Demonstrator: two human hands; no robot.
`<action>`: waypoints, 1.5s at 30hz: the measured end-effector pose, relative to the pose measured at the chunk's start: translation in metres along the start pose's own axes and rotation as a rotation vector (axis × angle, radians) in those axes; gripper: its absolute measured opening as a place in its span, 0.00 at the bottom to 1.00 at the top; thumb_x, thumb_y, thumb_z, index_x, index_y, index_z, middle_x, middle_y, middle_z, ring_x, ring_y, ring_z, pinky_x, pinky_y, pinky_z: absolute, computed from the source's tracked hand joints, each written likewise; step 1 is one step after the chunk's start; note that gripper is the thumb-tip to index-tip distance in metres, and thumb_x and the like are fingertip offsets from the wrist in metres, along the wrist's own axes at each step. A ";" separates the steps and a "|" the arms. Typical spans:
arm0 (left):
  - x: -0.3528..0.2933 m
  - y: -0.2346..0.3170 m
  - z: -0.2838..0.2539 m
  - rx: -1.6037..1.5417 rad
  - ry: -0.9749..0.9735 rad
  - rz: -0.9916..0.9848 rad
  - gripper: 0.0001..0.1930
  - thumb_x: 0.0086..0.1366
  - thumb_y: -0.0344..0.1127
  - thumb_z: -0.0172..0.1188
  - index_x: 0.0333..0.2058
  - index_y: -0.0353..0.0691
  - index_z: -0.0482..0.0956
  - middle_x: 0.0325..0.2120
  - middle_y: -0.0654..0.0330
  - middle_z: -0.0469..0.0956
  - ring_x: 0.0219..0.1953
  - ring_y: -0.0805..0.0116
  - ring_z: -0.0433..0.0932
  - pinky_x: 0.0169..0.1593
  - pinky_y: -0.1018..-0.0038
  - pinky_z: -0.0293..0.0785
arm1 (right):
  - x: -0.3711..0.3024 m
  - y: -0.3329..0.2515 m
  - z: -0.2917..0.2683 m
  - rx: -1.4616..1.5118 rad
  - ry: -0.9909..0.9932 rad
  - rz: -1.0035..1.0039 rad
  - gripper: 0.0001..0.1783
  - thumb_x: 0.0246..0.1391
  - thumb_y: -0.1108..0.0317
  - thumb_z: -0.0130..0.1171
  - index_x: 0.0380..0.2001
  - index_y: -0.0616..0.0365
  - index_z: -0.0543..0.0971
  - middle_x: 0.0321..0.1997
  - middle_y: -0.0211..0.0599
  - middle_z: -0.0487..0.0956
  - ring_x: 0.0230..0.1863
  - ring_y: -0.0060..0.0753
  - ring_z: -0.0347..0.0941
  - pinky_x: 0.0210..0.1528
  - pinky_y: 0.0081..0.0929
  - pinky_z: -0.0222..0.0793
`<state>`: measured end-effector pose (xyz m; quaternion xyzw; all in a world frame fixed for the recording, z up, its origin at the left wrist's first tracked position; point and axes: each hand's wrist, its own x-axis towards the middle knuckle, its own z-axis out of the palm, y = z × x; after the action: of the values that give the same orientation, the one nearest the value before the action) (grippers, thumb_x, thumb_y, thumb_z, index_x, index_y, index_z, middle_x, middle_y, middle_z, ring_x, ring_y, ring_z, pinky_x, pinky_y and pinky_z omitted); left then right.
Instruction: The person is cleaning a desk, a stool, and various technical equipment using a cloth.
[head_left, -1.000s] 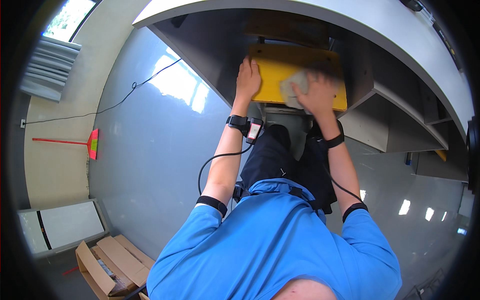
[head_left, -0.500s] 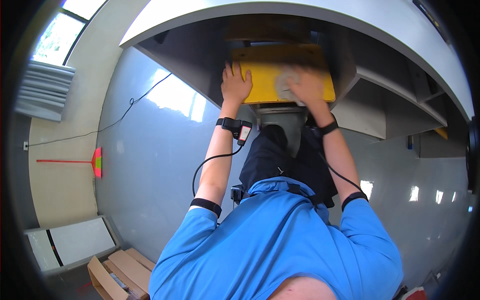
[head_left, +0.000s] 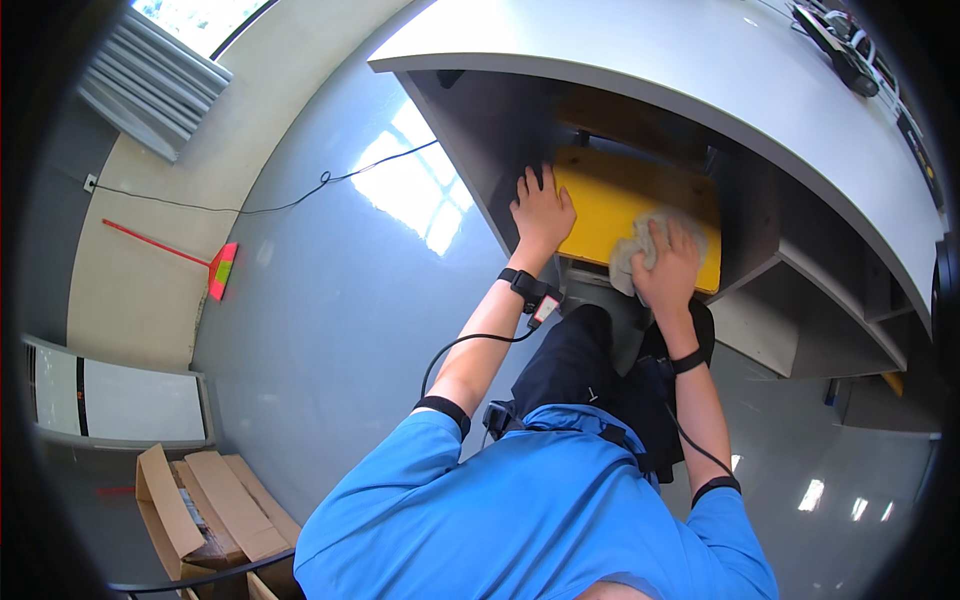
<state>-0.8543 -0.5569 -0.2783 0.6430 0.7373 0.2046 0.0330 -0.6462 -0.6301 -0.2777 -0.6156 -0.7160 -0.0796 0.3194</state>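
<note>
A yellow board (head_left: 600, 215), flat like a seat, sits under the overhang of a grey-white desk, with a grey metal support (head_left: 590, 280) below its near edge. My left hand (head_left: 543, 212) rests at the board's left edge, fingers stretched and apart, with nothing in it. Under my right hand (head_left: 672, 268) is a crumpled light grey cloth (head_left: 632, 250), pressed onto the right half of the board. Fingers and palm cover part of the cloth. Bands and a small wired device (head_left: 535, 295) sit on my left wrist.
The desk top (head_left: 600, 50) curves over the board, and cables and a dark device (head_left: 845, 65) lie at its far right. Open shelves (head_left: 830, 300) stand right of the board. A cord (head_left: 250, 211) crosses the floor at left, near a red dustpan (head_left: 221, 270) and a cardboard box (head_left: 215, 510).
The view has turned, so the desk and board appear farther right and lower. My right hand and the cloth, blurred before, are sharper and still on the board; my left hand stays at its left edge.
</note>
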 end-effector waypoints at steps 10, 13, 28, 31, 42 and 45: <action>0.008 -0.058 -0.017 -0.245 0.797 -0.083 0.24 0.56 0.25 0.52 0.54 0.31 0.65 0.53 0.43 0.66 0.55 0.46 0.66 0.57 0.57 0.62 | 0.042 -0.045 0.058 0.368 0.029 -0.040 0.24 0.42 0.61 0.55 0.42 0.64 0.81 0.53 0.55 0.76 0.53 0.56 0.72 0.60 0.43 0.63; 0.015 -0.101 -0.027 -0.468 0.657 -0.171 0.24 0.57 0.26 0.52 0.54 0.31 0.65 0.53 0.44 0.68 0.54 0.48 0.69 0.56 0.60 0.66 | 0.072 -0.063 0.064 0.605 -0.015 0.214 0.23 0.45 0.62 0.57 0.41 0.67 0.80 0.49 0.55 0.78 0.49 0.53 0.75 0.56 0.39 0.67; 0.022 -0.171 -0.021 -1.245 0.057 -0.195 0.25 0.66 0.39 0.37 0.54 0.26 0.69 0.47 0.47 0.76 0.53 0.59 0.73 0.62 0.67 0.63 | 0.144 -0.244 0.191 0.521 -0.027 0.098 0.18 0.52 0.66 0.49 0.42 0.68 0.75 0.46 0.61 0.76 0.54 0.53 0.69 0.59 0.50 0.60; 0.025 -0.143 -0.022 -1.255 0.067 -0.198 0.28 0.68 0.42 0.32 0.55 0.26 0.68 0.48 0.46 0.76 0.56 0.57 0.71 0.64 0.65 0.59 | 0.114 -0.202 0.239 0.506 -0.144 0.255 0.17 0.54 0.62 0.48 0.39 0.65 0.76 0.45 0.54 0.77 0.51 0.51 0.70 0.58 0.46 0.59; 0.012 -0.183 -0.014 -1.116 0.149 -0.404 0.30 0.70 0.47 0.29 0.55 0.27 0.68 0.57 0.48 0.69 0.60 0.55 0.67 0.65 0.65 0.55 | 0.127 -0.257 0.151 1.105 -0.394 0.550 0.37 0.64 0.49 0.30 0.67 0.65 0.48 0.72 0.60 0.46 0.72 0.57 0.40 0.73 0.39 0.34; 0.021 -0.174 -0.011 -1.301 0.021 -0.245 0.29 0.71 0.47 0.32 0.57 0.27 0.66 0.53 0.46 0.73 0.59 0.56 0.69 0.64 0.65 0.57 | 0.185 -0.247 0.161 0.655 -0.181 0.412 0.32 0.63 0.55 0.36 0.64 0.65 0.55 0.68 0.61 0.53 0.69 0.58 0.48 0.70 0.40 0.43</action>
<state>-1.0234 -0.5552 -0.3239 0.4011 0.5314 0.6094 0.4305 -0.9416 -0.4516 -0.2326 -0.6162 -0.5904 0.2735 0.4438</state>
